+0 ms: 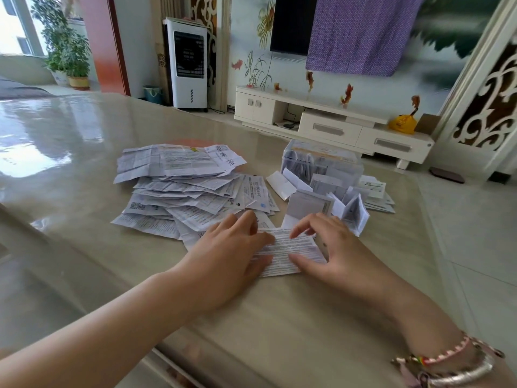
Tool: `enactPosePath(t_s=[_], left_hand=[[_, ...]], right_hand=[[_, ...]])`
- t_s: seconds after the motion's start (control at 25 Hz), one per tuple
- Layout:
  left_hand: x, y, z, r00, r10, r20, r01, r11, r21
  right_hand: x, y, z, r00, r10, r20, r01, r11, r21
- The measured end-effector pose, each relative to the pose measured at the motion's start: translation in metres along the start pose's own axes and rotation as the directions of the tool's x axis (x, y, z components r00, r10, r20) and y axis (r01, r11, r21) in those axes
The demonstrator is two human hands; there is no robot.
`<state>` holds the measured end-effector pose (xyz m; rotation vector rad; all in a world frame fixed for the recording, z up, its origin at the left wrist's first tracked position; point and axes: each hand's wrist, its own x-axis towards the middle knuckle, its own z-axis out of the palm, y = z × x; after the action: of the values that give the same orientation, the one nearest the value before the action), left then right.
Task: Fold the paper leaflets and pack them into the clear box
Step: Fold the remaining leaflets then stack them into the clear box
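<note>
A printed paper leaflet (289, 249) lies flat on the glossy table in front of me. My left hand (232, 247) rests on its left end with fingers spread and straight. My right hand (333, 245) presses on its right end, index finger and thumb touching the paper. A big loose pile of unfolded leaflets (190, 189) spreads out behind my left hand. The clear box (321, 163) stands at the back right, partly filled with folded leaflets. Several folded leaflets (351, 210) stand and lie around it, just behind my right hand.
The beige glossy table (84, 169) runs wide to the left and towards me. Its right edge drops to a tiled floor. A white TV cabinet (330, 121) and a white air cooler (188, 63) stand against the far wall.
</note>
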<state>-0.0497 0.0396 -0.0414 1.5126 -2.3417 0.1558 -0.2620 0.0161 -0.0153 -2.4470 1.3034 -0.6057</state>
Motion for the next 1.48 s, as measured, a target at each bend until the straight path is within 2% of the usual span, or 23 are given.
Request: enactPosePath(t_s=[0.12, 0.24, 0.36, 0.48, 0.6, 0.76, 0.84, 1.0, 1.08, 1.2, 1.48], left_hand=[[-0.001, -0.001, 0.0, 0.992, 0.1, -0.075, -0.096, 0.994, 0.056], [-0.004, -0.001, -0.006, 0.99, 0.139, -0.026, -0.138, 0.99, 0.041], [-0.003, -0.002, -0.011, 0.993, 0.119, 0.023, -0.119, 0.993, 0.021], [0.001, -0.002, -0.015, 0.999, 0.031, 0.013, -0.029, 0.993, -0.118], [0.005, -0.002, -0.017, 0.991, -0.131, 0.004, 0.126, 0.948, -0.291], [0.011, 0.001, -0.022, 0.943, -0.329, 0.046, 0.324, 0.877, -0.356], [0.01, 0.003, -0.021, 0.938, -0.342, 0.053, 0.342, 0.897, -0.278], [0.007, 0.013, -0.02, 0.98, -0.196, -0.027, 0.197, 0.98, 0.022], [0.007, 0.018, -0.019, 0.988, -0.143, -0.054, 0.147, 0.987, 0.067], [0.007, 0.02, -0.015, 0.986, -0.167, -0.021, 0.168, 0.984, 0.054], [0.003, 0.015, -0.013, 0.984, -0.173, 0.034, 0.168, 0.978, 0.126]], right_hand=[[-0.003, -0.004, -0.003, 0.993, -0.033, 0.115, 0.019, 0.993, 0.119], [-0.004, 0.003, -0.006, 0.989, -0.036, 0.146, 0.014, 0.988, 0.151], [-0.005, 0.005, -0.007, 0.992, -0.042, 0.117, 0.022, 0.987, 0.161], [-0.004, 0.005, -0.005, 0.999, -0.034, 0.027, 0.029, 0.987, 0.161], [0.001, 0.008, -0.003, 0.997, 0.054, -0.058, -0.038, 0.968, 0.25], [0.009, 0.011, 0.003, 0.977, 0.164, -0.137, -0.12, 0.952, 0.281], [0.013, 0.013, 0.008, 0.97, 0.186, -0.155, -0.16, 0.973, 0.166], [0.018, 0.017, 0.016, 0.973, 0.156, -0.169, -0.18, 0.974, -0.135], [0.018, 0.012, 0.019, 0.983, 0.081, -0.163, -0.105, 0.985, -0.141], [0.018, 0.007, 0.022, 0.99, -0.023, -0.136, 0.0, 0.986, -0.165], [0.01, 0.021, 0.009, 0.983, 0.085, -0.164, -0.116, 0.976, -0.186]])
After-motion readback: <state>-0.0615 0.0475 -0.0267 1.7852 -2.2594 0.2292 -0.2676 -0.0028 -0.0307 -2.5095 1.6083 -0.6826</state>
